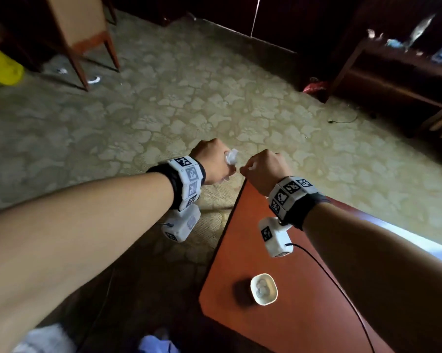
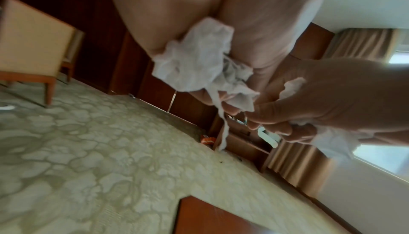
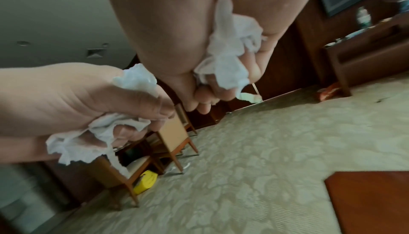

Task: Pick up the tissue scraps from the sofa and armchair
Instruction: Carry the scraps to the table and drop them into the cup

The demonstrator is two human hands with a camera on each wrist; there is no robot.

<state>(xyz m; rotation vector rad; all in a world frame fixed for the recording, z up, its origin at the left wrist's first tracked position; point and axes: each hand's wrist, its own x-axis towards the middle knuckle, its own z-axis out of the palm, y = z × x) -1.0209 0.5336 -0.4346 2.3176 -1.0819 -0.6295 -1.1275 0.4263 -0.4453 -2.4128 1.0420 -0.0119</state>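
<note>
Both hands are held out side by side over the carpet, just past the table corner. My left hand [image 1: 215, 161] grips a crumpled wad of white tissue scraps [image 1: 231, 156], which bulges from the fist with a thin strip dangling down [image 2: 223, 132]. My right hand [image 1: 260, 166] is curled round its own bunch of tissue scraps [image 3: 228, 50], which barely shows in the head view. The left wrist view has the right hand [image 2: 298, 120] close beside the left hand's wad [image 2: 199, 62]. The two fists nearly touch.
A red-brown wooden table [image 1: 304, 322] lies under my right forearm, with a small white dish [image 1: 263, 289] on it. A wooden chair [image 1: 80, 26] stands far left, with white scraps [image 1: 94, 79] on the carpet under it and a yellow object [image 1: 1, 67] beside. A dark shelf unit [image 1: 393, 72] and a red bag [image 1: 315, 86] are far right.
</note>
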